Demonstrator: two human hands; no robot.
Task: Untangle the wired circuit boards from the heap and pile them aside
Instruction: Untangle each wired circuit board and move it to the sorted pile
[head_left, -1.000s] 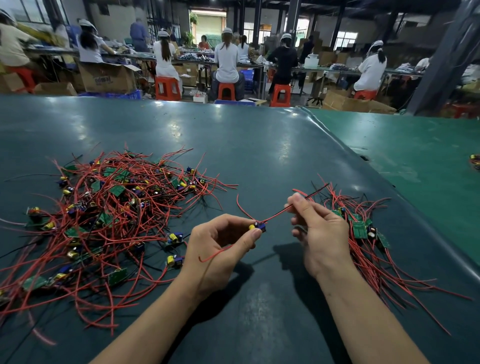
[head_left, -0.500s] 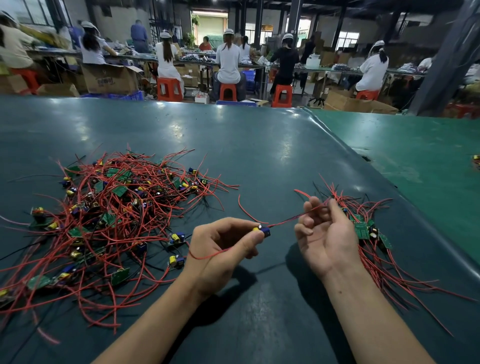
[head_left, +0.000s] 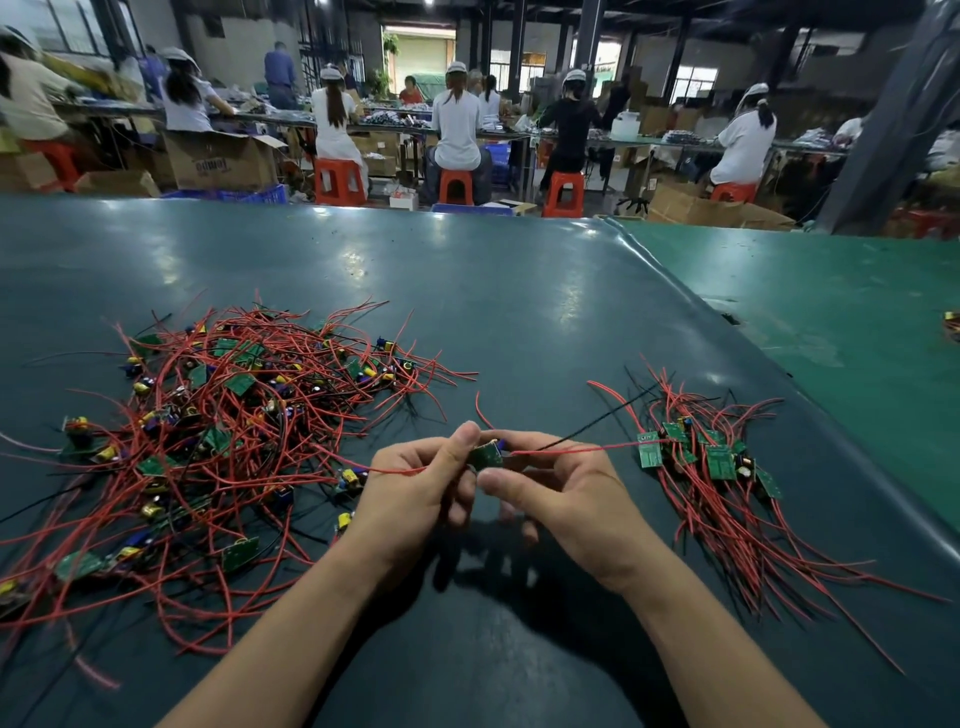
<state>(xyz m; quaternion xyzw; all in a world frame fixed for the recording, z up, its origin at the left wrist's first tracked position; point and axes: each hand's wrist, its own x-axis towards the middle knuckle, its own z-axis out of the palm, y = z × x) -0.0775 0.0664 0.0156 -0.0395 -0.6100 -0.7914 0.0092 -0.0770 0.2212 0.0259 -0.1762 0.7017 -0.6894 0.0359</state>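
Circuit board (head_left: 485, 456) betw. both hands' fingers (head_left: 462, 441)

Both hands, left hand (head_left: 415, 488) and right hand (head_left: 566, 493), pinch one circuit board (head_left: 485, 456).

Two hands, left (head_left: 415, 493) and right (head_left: 566, 499), are seen; one circuit board (head_left: 485, 456) is held; two wire heaps (head_left: 218, 431) (head_left: 727, 483) are counted.

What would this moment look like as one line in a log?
left hand: pinching circuit board | right hand: on same board | heap: left | sorted pile: right | phase: untangling
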